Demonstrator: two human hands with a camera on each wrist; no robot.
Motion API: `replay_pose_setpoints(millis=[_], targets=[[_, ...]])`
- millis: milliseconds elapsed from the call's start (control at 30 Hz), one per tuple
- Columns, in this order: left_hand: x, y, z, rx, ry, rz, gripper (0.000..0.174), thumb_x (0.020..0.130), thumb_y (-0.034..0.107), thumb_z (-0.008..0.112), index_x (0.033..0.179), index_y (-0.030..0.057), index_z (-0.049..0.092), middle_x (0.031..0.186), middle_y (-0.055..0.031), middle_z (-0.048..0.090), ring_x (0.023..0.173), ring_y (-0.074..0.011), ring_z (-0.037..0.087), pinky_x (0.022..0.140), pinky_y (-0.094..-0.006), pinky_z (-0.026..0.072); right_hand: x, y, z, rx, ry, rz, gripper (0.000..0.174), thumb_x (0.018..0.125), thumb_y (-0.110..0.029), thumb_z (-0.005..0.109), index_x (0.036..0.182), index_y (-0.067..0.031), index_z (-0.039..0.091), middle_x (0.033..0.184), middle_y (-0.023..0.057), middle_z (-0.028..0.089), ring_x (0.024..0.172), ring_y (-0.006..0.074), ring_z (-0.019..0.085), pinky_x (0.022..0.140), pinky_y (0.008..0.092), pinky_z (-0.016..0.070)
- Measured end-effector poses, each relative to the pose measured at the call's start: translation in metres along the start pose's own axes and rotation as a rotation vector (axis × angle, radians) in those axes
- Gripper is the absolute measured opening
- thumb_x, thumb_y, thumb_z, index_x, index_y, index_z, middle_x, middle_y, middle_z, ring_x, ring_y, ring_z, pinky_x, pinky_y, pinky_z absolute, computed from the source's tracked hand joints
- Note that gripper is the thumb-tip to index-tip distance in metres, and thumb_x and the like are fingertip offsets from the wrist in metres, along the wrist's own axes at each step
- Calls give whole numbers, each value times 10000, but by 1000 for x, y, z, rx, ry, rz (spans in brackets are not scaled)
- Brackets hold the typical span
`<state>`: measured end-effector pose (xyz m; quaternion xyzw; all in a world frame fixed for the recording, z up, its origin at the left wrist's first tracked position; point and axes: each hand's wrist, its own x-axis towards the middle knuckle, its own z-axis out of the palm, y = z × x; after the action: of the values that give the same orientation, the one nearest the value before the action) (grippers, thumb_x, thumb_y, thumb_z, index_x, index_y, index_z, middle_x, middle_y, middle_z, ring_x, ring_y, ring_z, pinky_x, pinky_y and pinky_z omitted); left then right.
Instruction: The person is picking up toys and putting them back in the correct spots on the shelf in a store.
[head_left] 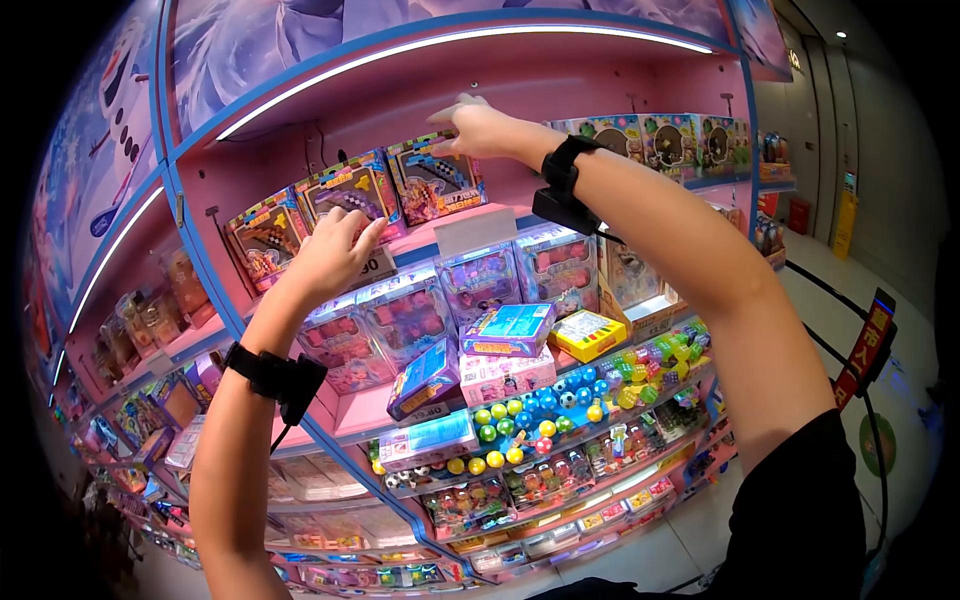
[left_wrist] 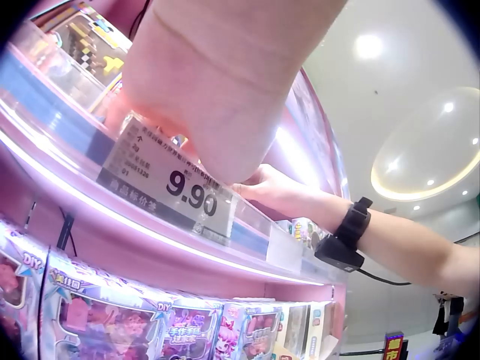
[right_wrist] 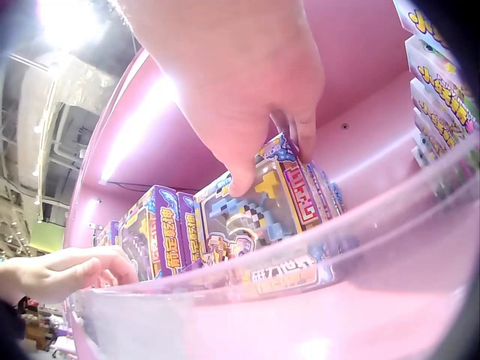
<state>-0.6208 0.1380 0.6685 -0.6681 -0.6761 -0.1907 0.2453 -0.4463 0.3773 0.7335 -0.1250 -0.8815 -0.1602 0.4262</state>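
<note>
On the upper pink shelf stand several boxed toy sets with clear windows. My right hand (head_left: 482,128) is at the rightmost box of this row (head_left: 437,177). In the right wrist view, its thumb lies on the front of that window box (right_wrist: 251,214) and the other fingers reach over the top corner, pinching it. My left hand (head_left: 332,250) is lower and to the left, in front of the middle box (head_left: 350,192), fingers loosely bent at the shelf's front lip. Below it in the left wrist view is a price tag (left_wrist: 169,187) reading 9.90; the fingertips are mostly hidden there.
A clear lip (right_wrist: 225,300) runs along the shelf front. More boxes (head_left: 670,142) stand at the right of the upper shelf. Below are doll-like sets (head_left: 405,315), a loose purple box (head_left: 425,380), a yellow box (head_left: 590,335) and small coloured balls (head_left: 545,405). A bright strip light (head_left: 450,45) spans overhead.
</note>
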Motion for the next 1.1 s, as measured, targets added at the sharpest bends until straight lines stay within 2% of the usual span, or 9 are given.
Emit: replay_pose_setpoints(millis=[100, 200, 267, 400, 533, 600, 767, 900, 1100], targets=[[2, -4, 6, 25, 48, -4, 453, 1030, 429, 450, 1042, 4, 605, 1023, -196, 546, 988, -369, 552, 891, -461, 439, 1, -4, -5, 41, -81, 83, 748, 835, -499, 738, 1400, -57, 527, 1353, 310, 488, 1192, 465, 529, 995, 478, 464], [2, -5, 8, 46, 71, -7, 456, 1025, 443, 454, 1036, 9, 596, 1032, -198, 552, 987, -368, 557, 871, -470, 437, -5, -17, -31, -115, -154, 172, 786, 859, -550, 697, 1417, -39, 485, 1313, 276, 522, 1238, 442, 512, 1023, 466, 455], [1, -7, 11, 78, 90, -9, 451, 1028, 440, 448, 1035, 10, 585, 1031, -196, 550, 990, -365, 557, 866, -475, 435, -10, -7, -50, -60, -77, 114, 782, 869, -583, 669, 1393, -28, 496, 1328, 264, 519, 1264, 418, 505, 1043, 456, 447], [-5, 4, 12, 140, 249, 47, 371, 1020, 384, 485, 1015, 23, 569, 996, -163, 555, 977, -356, 556, 845, -468, 430, -42, -1, -107, -26, 48, -101, 549, 909, -478, 663, 1207, -17, 637, 1172, 208, 626, 1081, 327, 627, 876, 407, 521], [-1, 23, 13, 240, 506, 295, 219, 958, 246, 600, 1008, 35, 570, 954, -120, 559, 916, -310, 561, 788, -415, 428, -89, -2, -145, 41, 46, -78, 358, 922, -357, 667, 1091, -42, 675, 1056, 129, 655, 944, 235, 641, 805, 353, 522], [4, 38, 13, 203, 493, 345, 194, 950, 205, 611, 1006, 27, 558, 960, -123, 559, 923, -307, 558, 814, -410, 432, -116, 0, -153, -32, 38, -78, 287, 938, -288, 663, 1104, -55, 656, 1062, 74, 632, 885, 172, 623, 772, 315, 517], [13, 74, 19, 122, 464, 528, 113, 919, 102, 611, 994, 36, 558, 976, -112, 576, 964, -296, 567, 856, -399, 437, -195, -18, -164, 34, -45, -50, 227, 944, -229, 651, 1076, -46, 647, 1033, 59, 631, 874, 157, 619, 733, 299, 517], [-4, 106, 22, 26, 489, 674, 118, 874, 29, 639, 977, 38, 582, 943, -114, 586, 897, -306, 584, 789, -385, 458, -260, -53, -170, 148, -156, 102, 172, 936, -146, 652, 1064, -32, 636, 998, 63, 624, 842, 146, 620, 712, 275, 511], [-95, 141, 52, -221, 140, 732, 188, 845, 40, 674, 1012, 27, 590, 909, -124, 583, 827, -314, 582, 709, -404, 461, -349, -100, -160, 306, -245, 300, 199, 916, -119, 653, 1081, -9, 633, 963, 103, 645, 780, 195, 641, 693, 319, 518]])
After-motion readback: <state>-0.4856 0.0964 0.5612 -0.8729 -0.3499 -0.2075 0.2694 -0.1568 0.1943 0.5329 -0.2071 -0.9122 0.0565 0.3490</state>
